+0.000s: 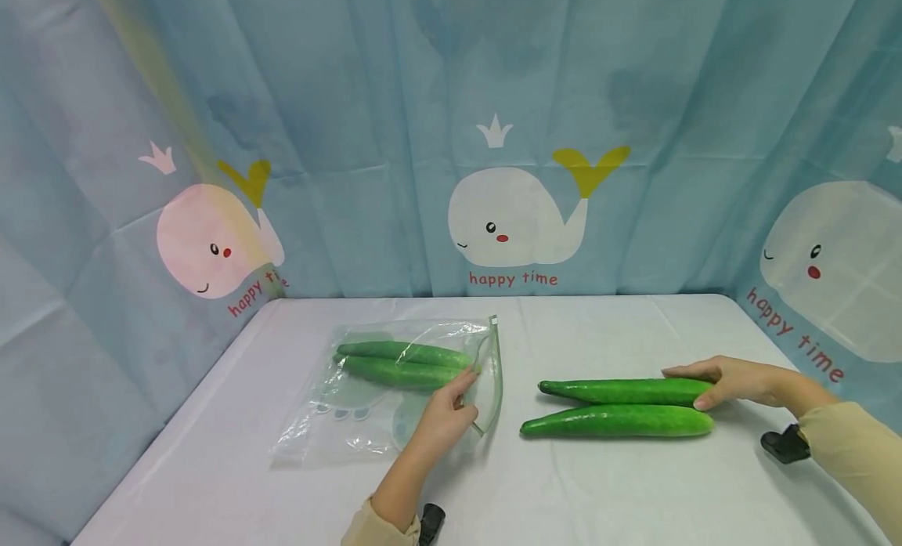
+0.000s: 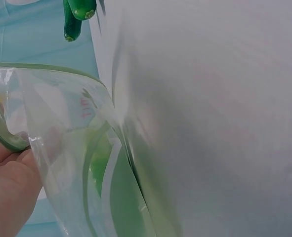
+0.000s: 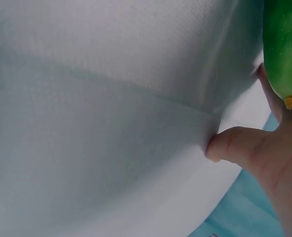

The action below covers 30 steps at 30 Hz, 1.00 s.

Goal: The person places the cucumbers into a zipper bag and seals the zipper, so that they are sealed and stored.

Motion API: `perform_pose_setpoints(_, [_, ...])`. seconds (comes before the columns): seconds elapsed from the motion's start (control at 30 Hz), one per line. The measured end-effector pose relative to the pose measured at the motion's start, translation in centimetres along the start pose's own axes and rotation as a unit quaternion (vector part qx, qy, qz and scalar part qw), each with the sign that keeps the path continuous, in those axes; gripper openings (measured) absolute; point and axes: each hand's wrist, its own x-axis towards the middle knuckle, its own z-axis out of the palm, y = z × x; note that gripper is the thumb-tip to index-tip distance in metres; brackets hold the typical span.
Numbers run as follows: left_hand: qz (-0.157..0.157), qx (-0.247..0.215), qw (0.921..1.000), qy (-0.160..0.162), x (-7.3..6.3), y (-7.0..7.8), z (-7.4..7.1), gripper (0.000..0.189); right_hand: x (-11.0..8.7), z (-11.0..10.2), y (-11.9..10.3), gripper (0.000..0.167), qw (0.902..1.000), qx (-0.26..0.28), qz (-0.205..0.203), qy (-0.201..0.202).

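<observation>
In the head view my left hand (image 1: 445, 413) is at the mouth of a clear zip bag (image 1: 380, 444). Its fingers pinch the green-edged rim (image 2: 7, 140), and the mouth gapes in the left wrist view. Two cucumbers (image 1: 395, 370) lie inside the bag. To the right, two more cucumbers lie side by side, a farther one (image 1: 620, 390) and a nearer one (image 1: 620, 421). My right hand (image 1: 740, 381) is spread at the right end of the farther one, fingers behind and thumb in front. In the right wrist view the thumb (image 3: 234, 145) stands apart from a cucumber (image 3: 286, 54).
A white cloth (image 1: 599, 491) covers the table. Blue curtains (image 1: 338, 139) printed with whales stand along the back and both sides. Black wrist straps (image 1: 785, 444) show at both sleeves.
</observation>
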Motion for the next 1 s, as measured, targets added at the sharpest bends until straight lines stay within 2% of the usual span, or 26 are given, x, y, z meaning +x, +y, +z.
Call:
perform_pose_setpoints(0.27, [-0.001,-0.006,1.0000,0.004,-0.1,0.0,-0.2,0.061,0.3,-0.1,-0.5,0.070,0.9998,-0.013,0.014,0.003])
perform_pose_setpoints(0.6, [0.003,-0.005,1.0000,0.002,-0.1,0.1,-0.2,0.061,0.2,-1.4,-1.6,0.057,0.9986,-0.052,0.003,-0.006])
perform_pose_setpoints(0.7, [0.002,-0.005,1.0000,0.005,-0.1,0.1,-0.2,0.061,0.0,-1.8,-2.2,0.057,0.9992,-0.039,0.010,-0.009])
perform_pose_setpoints(0.83, [0.001,-0.008,1.0000,0.004,-0.1,0.1,-0.1,0.061,-0.4,-2.2,-3.2,0.059,0.9995,0.013,0.027,-0.013])
perform_pose_setpoints(0.9, [0.001,-0.011,0.9999,0.004,0.0,0.2,-0.1,0.061,-0.6,-2.4,-3.6,0.058,0.9989,0.040,0.020,-0.014])
perform_pose_setpoints(1.0, [0.000,-0.015,0.9999,0.004,0.0,0.2,0.0,0.060,-1.1,-2.8,-4.1,0.047,0.9980,0.063,-0.007,-0.002])
